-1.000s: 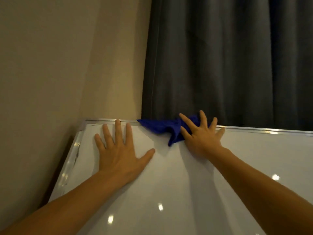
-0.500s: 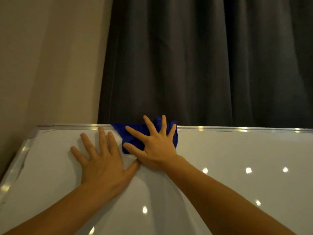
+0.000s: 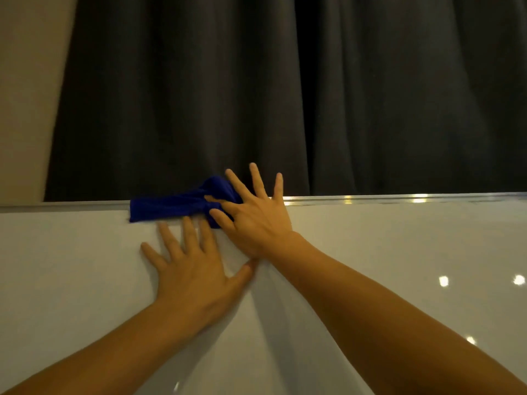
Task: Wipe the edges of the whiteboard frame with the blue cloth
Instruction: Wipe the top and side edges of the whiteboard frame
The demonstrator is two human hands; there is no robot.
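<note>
The left hand [image 3: 191, 269] lay flat with fingers spread, and at its twelve o'clock the blue cloth [image 3: 168, 208], soft and likely to bunch, was pressed by the right hand [image 3: 256, 220], fingers spread, onto the whiteboard frame [image 3: 399, 199].

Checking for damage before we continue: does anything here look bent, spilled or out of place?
Nothing stands out. The blue cloth lies bunched on the frame under the right hand; the left hand rests flat on the whiteboard. The frame runs straight.
</note>
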